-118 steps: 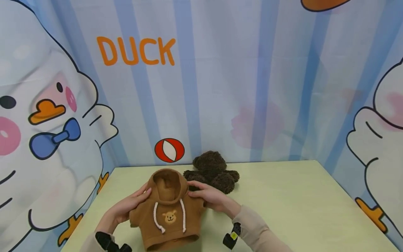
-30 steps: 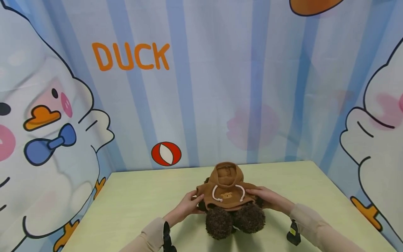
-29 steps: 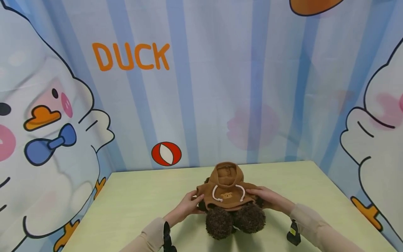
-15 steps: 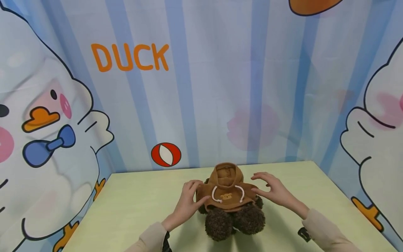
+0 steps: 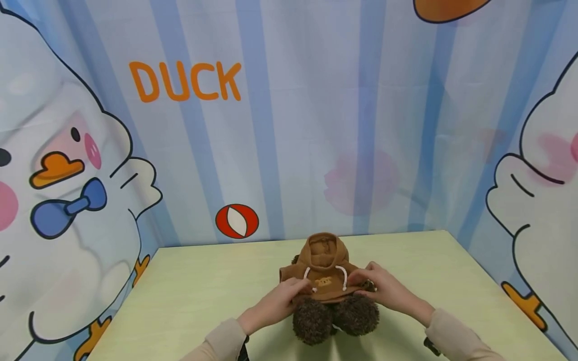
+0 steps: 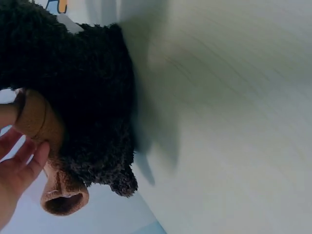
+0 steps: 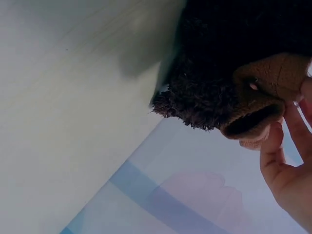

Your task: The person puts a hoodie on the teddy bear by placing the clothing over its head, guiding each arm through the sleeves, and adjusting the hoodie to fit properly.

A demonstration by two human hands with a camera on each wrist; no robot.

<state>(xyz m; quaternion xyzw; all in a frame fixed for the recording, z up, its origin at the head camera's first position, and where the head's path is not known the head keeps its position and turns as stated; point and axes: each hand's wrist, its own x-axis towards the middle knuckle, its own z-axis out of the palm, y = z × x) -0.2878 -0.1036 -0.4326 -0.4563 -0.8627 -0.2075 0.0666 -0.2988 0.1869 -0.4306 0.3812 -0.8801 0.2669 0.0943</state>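
Note:
A small brown hoodie (image 5: 331,289) with white drawstrings and a bear-face patch lies over a dark brown fluffy plush toy (image 5: 313,321). Two round furry feet stick out below its hem, toward me; the toy's head is hidden behind the hood. My left hand (image 5: 275,303) pinches the hoodie's lower left edge, and my right hand (image 5: 390,291) pinches the lower right side. In the left wrist view, one empty sleeve (image 6: 63,202) hangs beside the fur. The other sleeve (image 7: 251,119) gapes close to my right fingers in the right wrist view.
The pale yellow-green table (image 5: 203,286) extends on both sides of the toy. Behind it hangs a blue striped curtain (image 5: 311,125) printed with ducks and the word DUCK.
Earlier I held the hoodie left of the toy; now it lies over the toy, which is nearer me. Half a second ago my hands hovered spread at the sleeves; they have dropped to the hem.

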